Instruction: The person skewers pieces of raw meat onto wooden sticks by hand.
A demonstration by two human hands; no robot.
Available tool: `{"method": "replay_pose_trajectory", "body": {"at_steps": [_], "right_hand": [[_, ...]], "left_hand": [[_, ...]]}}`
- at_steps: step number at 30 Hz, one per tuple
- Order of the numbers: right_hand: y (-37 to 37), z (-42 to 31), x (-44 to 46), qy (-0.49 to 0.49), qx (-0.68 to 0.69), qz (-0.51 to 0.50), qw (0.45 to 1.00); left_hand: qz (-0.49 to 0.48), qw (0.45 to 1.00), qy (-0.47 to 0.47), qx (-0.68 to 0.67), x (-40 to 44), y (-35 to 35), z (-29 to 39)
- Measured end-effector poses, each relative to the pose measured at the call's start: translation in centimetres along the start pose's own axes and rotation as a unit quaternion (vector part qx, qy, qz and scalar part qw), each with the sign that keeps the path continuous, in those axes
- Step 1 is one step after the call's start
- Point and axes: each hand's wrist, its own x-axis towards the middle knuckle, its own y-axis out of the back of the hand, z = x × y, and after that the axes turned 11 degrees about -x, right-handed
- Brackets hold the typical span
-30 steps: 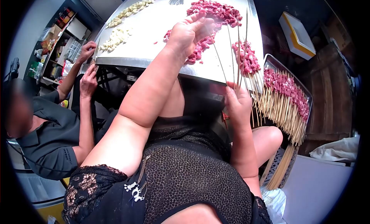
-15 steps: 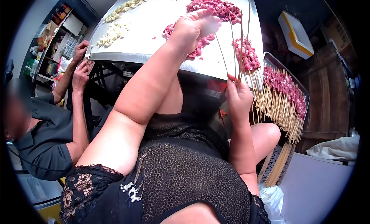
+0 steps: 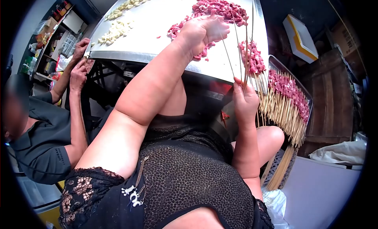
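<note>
My right hand [image 3: 246, 101] is closed round several thin bamboo skewers [image 3: 246, 51], which fan upward over the table. One of these slants left, its upper end by my left hand [image 3: 206, 30]. That hand is over the raw meat pieces [image 3: 220, 9], palm partly turned up and fingers curled; what they pinch is hidden. More cut meat [image 3: 201, 52] shows below the left wrist. To the right of the skewers, threaded meat skewers [image 3: 254, 59] lie at the table edge with their sticks pointing toward me.
A tray [image 3: 309, 96] full of meat skewers stands right of the white table [image 3: 151, 38]. Bare sticks [image 3: 282, 172] rest in a dark basket below. Peeled garlic cloves [image 3: 118, 32] lie at the table's left. A co-worker's hands [image 3: 80, 65] are at the left corner.
My left hand's fingers have shifted slightly and spread a little over the meat. My right hand keeps its hold on the skewers. The co-worker's hands have moved slightly.
</note>
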Motion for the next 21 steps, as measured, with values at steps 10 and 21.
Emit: {"method": "replay_pose_trajectory", "body": {"at_steps": [10, 21], "right_hand": [[-0.8, -0.2, -0.2, -0.038, 0.124, 0.004, 0.992], [-0.8, -0.2, -0.5, -0.039, 0.081, -0.027, 0.996]], "left_hand": [[-0.024, 0.996, -0.007, 0.087, -0.2, 0.4, -0.4], [0.004, 0.998, -0.029, 0.054, -0.2, 0.6, 0.6]]}}
